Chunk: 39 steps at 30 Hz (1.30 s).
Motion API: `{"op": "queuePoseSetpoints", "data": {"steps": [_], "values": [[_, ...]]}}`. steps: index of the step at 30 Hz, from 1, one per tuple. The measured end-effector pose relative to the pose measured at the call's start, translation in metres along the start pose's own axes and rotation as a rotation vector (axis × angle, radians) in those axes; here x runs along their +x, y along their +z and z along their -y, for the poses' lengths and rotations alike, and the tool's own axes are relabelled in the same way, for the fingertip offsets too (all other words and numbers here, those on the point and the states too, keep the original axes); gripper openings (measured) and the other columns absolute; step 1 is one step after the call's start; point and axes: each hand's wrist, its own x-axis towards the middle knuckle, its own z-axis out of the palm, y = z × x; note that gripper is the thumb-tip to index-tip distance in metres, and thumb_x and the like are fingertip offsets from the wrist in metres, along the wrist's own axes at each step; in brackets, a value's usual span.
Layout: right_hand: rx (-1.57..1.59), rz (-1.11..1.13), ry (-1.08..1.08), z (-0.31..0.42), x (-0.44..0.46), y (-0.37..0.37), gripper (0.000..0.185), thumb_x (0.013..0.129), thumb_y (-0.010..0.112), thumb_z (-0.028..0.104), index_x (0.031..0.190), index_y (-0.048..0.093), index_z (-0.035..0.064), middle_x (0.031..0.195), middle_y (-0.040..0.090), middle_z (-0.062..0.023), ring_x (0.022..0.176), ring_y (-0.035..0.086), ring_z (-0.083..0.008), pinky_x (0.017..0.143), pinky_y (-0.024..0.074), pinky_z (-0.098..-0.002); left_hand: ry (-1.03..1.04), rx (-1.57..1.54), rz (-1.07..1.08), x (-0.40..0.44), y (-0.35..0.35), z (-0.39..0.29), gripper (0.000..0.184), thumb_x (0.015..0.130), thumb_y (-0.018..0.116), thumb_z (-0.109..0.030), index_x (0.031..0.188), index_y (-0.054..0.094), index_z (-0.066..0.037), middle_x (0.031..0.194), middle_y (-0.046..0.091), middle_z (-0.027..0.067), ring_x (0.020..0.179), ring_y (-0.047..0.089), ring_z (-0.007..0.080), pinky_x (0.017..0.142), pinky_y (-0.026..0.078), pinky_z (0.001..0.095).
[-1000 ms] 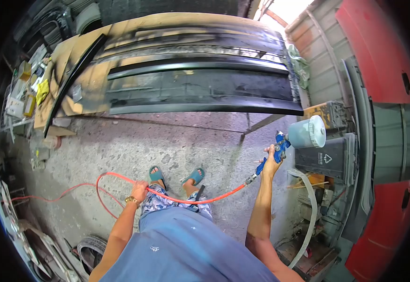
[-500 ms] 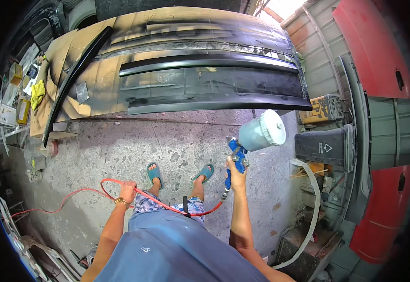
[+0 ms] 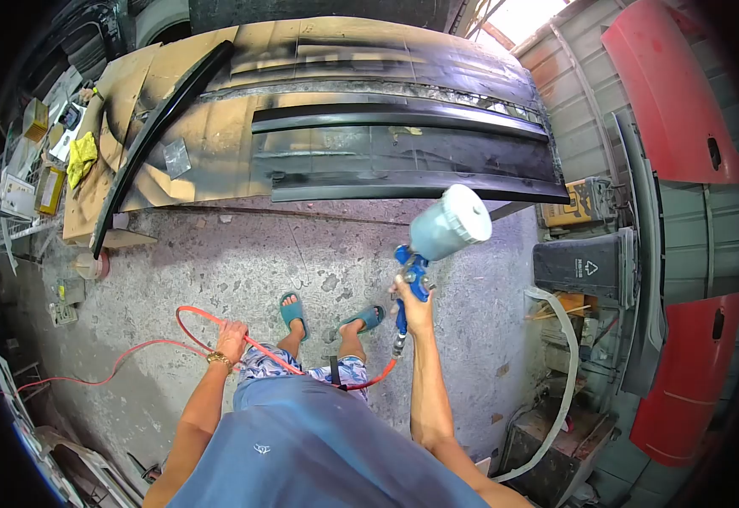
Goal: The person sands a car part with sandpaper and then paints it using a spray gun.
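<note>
Strip [image 3: 162, 140] slants across table [image 3: 210, 127], black. Left hand [image 3: 231, 339] curled round hose [image 3: 277, 357]. Two more strips [image 3: 399, 118] on table, black throughout — can't tell if coat's complete. Right hand [image 3: 418, 313] wraps spray gun [image 3: 418, 278] — this side of table.

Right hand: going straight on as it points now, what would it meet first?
With the spray gun leading, the right hand would probably meet the long black strip at the near edge of the table; depth is unclear, it may pass above.

Arms [image 3: 429, 394] forward, left fingers [image 3: 236, 328] and right fingers [image 3: 402, 286] in closed grips
</note>
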Motion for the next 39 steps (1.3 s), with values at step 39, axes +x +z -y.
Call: {"op": "queuePoseSetpoints", "data": {"steps": [39], "values": [[-0.103,0.266,0.002,-0.019,-0.01,0.14,0.019,0.088,0.068,0.019,0.099,0.055,0.0101,0.075,0.059,0.0017,0.062,0.057,-0.0063,0.041,0.0449,-0.0227,-0.174,-0.038,-0.138,-0.055,0.009,0.061,0.015,0.076,0.063,-0.006,0.09,0.057,-0.008,0.095,0.056,0.0132,0.099,0.054,0.0332,0.103,0.033,0.0528]]}}
